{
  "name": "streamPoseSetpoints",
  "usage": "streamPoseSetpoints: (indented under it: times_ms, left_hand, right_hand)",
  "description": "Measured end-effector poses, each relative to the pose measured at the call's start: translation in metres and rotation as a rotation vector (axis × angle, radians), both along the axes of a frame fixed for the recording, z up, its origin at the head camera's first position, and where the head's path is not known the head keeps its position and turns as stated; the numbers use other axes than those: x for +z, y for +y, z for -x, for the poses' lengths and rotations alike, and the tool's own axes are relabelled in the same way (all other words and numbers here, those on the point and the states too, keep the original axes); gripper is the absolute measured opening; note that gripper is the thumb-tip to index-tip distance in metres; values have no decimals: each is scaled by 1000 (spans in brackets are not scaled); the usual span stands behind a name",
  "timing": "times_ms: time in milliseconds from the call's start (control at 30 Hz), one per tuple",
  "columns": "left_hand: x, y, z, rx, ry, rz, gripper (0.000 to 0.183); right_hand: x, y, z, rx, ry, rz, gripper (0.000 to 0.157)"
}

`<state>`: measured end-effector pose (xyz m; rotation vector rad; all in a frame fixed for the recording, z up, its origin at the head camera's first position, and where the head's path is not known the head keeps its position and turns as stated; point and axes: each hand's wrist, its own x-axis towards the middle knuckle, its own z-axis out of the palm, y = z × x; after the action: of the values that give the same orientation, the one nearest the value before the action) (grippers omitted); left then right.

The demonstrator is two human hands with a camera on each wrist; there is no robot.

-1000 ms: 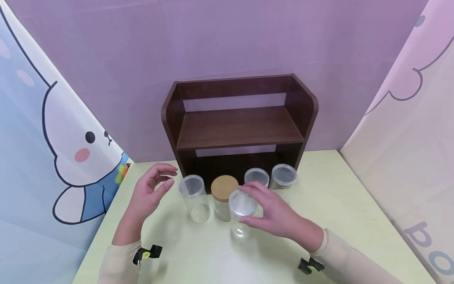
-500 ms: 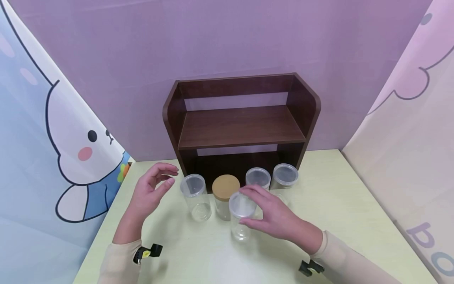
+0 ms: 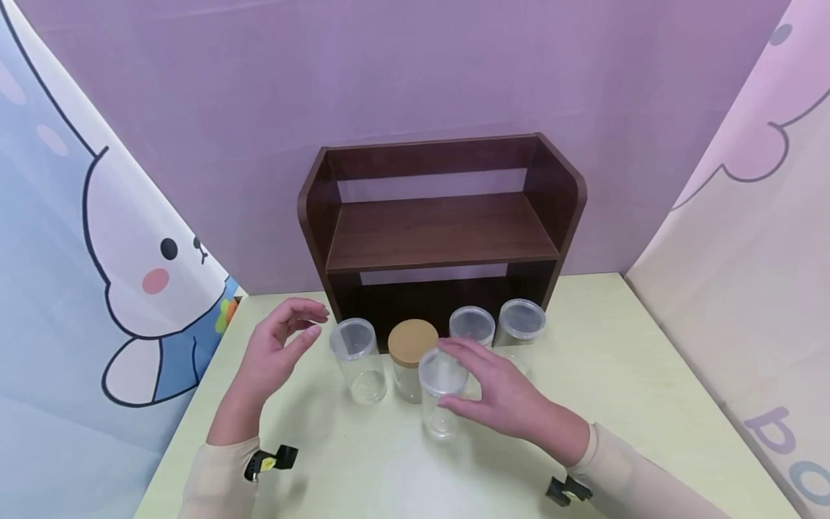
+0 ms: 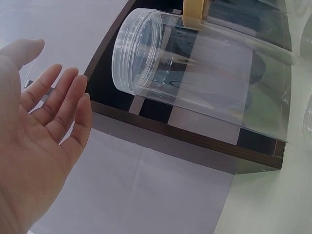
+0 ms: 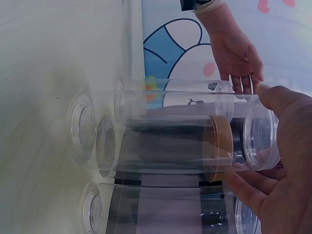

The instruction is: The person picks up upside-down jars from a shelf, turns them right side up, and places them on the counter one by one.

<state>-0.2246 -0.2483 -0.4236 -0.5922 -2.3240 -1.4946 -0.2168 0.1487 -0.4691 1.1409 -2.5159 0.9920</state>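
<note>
In the head view my right hand [image 3: 496, 389] grips a clear jar [image 3: 442, 373] at its translucent lid. The right wrist view has the thumb on one side of that lid [image 5: 261, 134] and the fingers on the other. The jar is upright, in front of the others. My left hand [image 3: 275, 353] holds nothing, its fingers loosely bent beside the leftmost clear jar [image 3: 357, 360]. The left wrist view shows its palm apart from that jar's lid [image 4: 134, 51]. Between these two jars, slightly behind, stands a jar with a tan lid [image 3: 413, 342].
Two more clear jars, one partly behind my right hand [image 3: 472, 324] and one farther right [image 3: 521, 321], stand near the dark brown two-tier shelf [image 3: 441, 231]. The shelf stands at the back of the pale table [image 3: 648, 404], before a purple backdrop [image 3: 415, 72]. Printed cloths hang at both sides.
</note>
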Motion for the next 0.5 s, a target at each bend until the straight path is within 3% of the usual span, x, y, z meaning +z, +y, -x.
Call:
streamPoseSetpoints:
  times_ms: [333, 500]
  left_hand:
    - [-1, -1, -1, 3, 1, 9, 24]
    - [-2, -2, -1, 17, 3, 16, 24]
  right_hand:
    - [2, 0, 0, 0, 34, 0, 85]
    - [6, 5, -3, 10, 130, 62, 81]
